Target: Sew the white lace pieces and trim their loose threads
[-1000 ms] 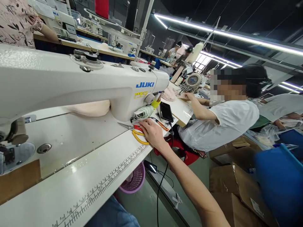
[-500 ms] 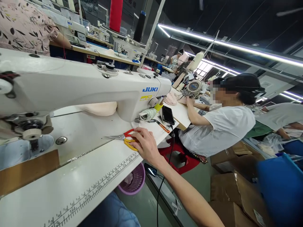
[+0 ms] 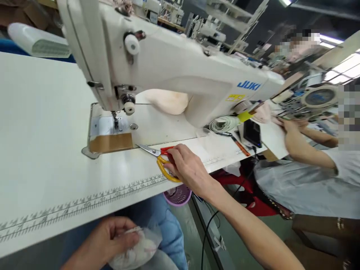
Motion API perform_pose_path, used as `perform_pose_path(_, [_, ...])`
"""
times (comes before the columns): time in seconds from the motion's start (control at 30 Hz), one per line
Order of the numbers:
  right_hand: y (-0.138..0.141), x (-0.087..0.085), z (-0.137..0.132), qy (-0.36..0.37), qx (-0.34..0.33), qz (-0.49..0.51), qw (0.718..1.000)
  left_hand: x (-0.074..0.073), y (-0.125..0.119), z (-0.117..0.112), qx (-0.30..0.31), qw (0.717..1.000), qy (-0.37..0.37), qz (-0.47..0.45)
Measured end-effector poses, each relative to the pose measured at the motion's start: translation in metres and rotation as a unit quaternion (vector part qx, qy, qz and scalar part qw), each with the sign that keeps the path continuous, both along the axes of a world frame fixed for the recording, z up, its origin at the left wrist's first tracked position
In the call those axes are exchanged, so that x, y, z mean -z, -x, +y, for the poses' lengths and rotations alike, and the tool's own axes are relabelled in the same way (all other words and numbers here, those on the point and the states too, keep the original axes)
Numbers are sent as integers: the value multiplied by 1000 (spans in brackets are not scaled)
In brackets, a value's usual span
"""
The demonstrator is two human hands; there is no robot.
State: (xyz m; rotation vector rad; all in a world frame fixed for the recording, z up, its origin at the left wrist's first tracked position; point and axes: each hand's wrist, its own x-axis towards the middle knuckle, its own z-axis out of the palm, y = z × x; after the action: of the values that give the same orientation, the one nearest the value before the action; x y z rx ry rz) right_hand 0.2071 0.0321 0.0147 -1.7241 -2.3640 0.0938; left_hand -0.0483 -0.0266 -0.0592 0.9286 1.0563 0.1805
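Bright window (image 3: 346,71) at upper right, dim ceiling (image 3: 329,23), background motion blur

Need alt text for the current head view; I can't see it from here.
The right hand holds red-and-yellow-handled scissors over a white sewing table, in front of a JUKI sewing machine. In the foreground, the left hand grips a translucent plastic bag. Coiled pale cord and a black phone lie farther right.

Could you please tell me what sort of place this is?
Probably a sewing workshop: there is a JUKI sewing machine, scissors in the right hand, and more machines in the background.
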Motion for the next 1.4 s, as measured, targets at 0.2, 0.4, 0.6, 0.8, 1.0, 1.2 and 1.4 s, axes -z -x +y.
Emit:
perform_pose_path(0.2, [13,-2,-38,-11,-34,92,995,3,8,1,18,998,38,-46])
perform_pose_path(0.4, [12,-21,-71,97,-4,105,990,5,10,-3,58,997,-14,-42])
perform_pose_path(0.6, [7,-18,-112,346,33,179,920,-4,13,-9,84,996,-32,-20])
perform_pose_path(0.8, [2,3,-122,436,33,172,883,-8,14,-14,114,993,-25,-17])
perform_pose_path(1.0, [5,5,-121,432,3,160,888,-2,14,-19,107,994,-18,-9])
perform_pose_path(1.2, [4,11,-120,426,-16,163,890,0,13,-19,111,993,-28,-14])
perform_pose_path(1.4, [3,9,-117,423,-22,144,894,-1,9,-20,112,994,-21,1])
